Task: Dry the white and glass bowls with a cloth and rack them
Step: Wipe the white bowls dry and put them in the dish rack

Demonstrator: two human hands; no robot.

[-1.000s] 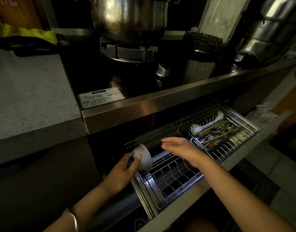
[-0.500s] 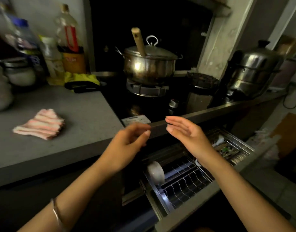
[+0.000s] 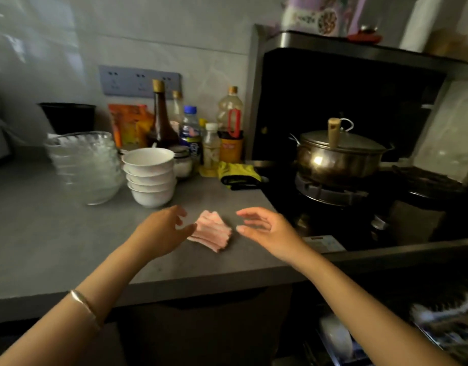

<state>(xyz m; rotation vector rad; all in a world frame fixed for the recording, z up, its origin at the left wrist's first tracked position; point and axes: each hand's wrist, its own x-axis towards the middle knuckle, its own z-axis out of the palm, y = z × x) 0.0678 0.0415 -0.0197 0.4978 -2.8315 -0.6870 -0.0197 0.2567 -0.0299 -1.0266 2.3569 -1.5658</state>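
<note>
Hands: the left hand [image 3: 161, 231] and right hand [image 3: 267, 232] hover spread and empty; a second ago the left was setting a bowl into the rack.
Grey stone counter [image 3: 56, 233]: carries everything still to dry.
Stack of clear ribbed glass bowls [image 3: 87, 165]: far left, untouched.
Stack of round white ceramic bowls [image 3: 149, 178]: just beside the glass ones.
Folded pink striped cloth [image 3: 211, 231]: between both hands, not gripped.
Racked white bowl [image 3: 333, 336]: on edge, bottom right, blurred.
Meaning: one bowl done; picking up the cloth is probably next.

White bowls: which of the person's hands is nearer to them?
Left. The left hand hovers just before the white bowls; the right hand is farther right, past the pink cloth.
</note>
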